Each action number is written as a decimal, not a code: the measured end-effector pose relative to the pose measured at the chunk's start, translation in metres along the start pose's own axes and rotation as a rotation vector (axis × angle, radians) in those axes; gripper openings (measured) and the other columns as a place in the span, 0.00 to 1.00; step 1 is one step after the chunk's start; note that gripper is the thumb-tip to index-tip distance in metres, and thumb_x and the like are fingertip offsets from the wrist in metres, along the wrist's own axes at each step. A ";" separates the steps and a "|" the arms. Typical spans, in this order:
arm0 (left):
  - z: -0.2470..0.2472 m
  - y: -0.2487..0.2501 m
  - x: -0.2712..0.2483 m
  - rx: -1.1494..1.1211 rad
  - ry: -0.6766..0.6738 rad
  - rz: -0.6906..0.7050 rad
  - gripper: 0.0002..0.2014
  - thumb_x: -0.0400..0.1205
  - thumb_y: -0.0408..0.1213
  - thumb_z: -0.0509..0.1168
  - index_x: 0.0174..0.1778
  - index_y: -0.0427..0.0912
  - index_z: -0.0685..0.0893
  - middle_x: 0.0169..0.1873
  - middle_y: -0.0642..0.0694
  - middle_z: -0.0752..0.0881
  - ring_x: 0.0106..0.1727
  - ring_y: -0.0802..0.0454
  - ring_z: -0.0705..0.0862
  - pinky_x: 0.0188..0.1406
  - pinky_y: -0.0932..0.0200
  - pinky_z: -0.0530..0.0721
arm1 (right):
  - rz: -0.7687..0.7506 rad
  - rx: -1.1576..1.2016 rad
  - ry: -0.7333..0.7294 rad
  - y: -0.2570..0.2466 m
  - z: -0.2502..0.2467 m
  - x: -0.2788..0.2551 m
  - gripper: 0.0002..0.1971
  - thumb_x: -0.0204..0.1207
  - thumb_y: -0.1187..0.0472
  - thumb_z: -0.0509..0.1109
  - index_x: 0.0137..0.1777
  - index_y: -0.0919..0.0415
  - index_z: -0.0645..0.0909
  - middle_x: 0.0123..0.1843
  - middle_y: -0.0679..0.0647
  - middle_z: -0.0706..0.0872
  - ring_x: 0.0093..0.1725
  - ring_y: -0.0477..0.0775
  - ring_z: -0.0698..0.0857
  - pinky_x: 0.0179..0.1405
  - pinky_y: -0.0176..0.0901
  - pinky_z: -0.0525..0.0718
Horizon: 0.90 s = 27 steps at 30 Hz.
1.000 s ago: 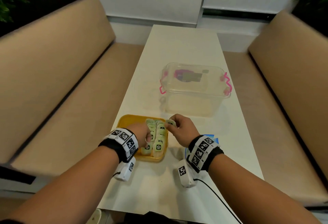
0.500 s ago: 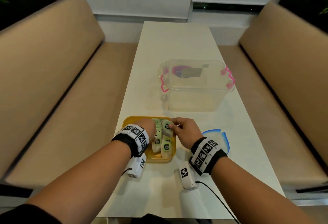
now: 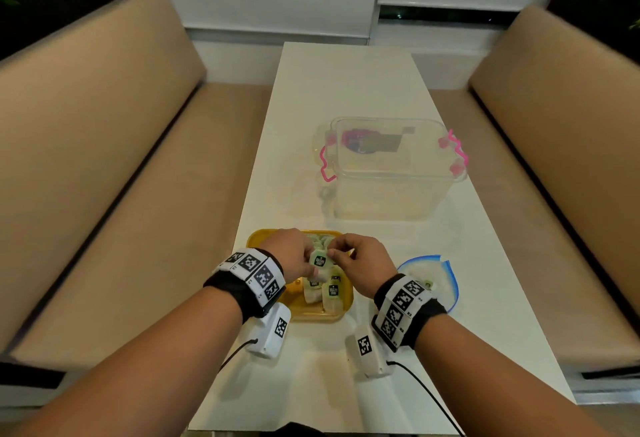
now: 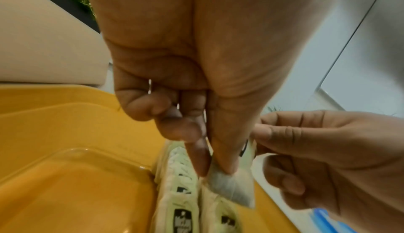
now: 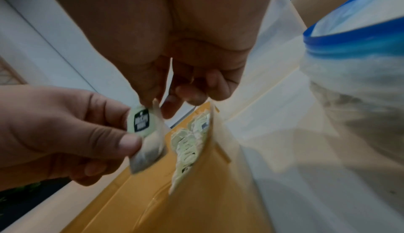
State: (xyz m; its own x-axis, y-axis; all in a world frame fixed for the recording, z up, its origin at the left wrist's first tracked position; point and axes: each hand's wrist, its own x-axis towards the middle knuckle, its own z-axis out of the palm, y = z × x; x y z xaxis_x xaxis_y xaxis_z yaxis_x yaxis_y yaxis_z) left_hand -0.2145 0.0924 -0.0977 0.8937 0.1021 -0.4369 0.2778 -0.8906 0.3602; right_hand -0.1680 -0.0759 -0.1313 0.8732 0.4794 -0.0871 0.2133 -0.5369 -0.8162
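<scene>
A yellow tray (image 3: 298,301) near the table's front edge holds several pale green tea bags (image 3: 330,293) in rows. Just above the tray, both hands hold one tea bag (image 3: 319,260) (image 4: 234,187) (image 5: 145,141). My left hand (image 3: 294,256) (image 4: 215,172) pinches its lower pouch between thumb and forefinger. My right hand (image 3: 360,262) (image 5: 150,104) pinches its top edge beside the green label. The other tea bags (image 4: 179,202) (image 5: 190,143) lie in the tray below.
A clear plastic box (image 3: 391,173) with pink latches stands farther back on the white table (image 3: 346,90). A blue-rimmed zip bag (image 3: 440,281) (image 5: 358,74) lies right of the tray. Tan benches (image 3: 104,159) flank the table on both sides.
The right hand brought its tea bag left and down to the left hand over the tray; now both hands pinch the same bag. The head view shifted slightly.
</scene>
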 end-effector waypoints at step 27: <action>0.054 0.011 0.015 0.201 -0.028 -0.296 0.45 0.66 0.46 0.80 0.75 0.35 0.67 0.42 0.47 0.87 0.39 0.48 0.87 0.36 0.56 0.87 | 0.143 -0.121 -0.140 0.018 -0.004 -0.005 0.28 0.79 0.60 0.65 0.80 0.51 0.65 0.51 0.52 0.82 0.47 0.53 0.83 0.49 0.43 0.81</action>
State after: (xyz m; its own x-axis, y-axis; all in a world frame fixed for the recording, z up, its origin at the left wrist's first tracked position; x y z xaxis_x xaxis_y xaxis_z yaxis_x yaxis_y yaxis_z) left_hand -0.2169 0.0605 -0.1454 0.7741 0.3591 -0.5215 0.4459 -0.8939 0.0464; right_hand -0.1664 -0.0908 -0.1430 0.8311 0.4791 -0.2824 0.1494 -0.6815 -0.7164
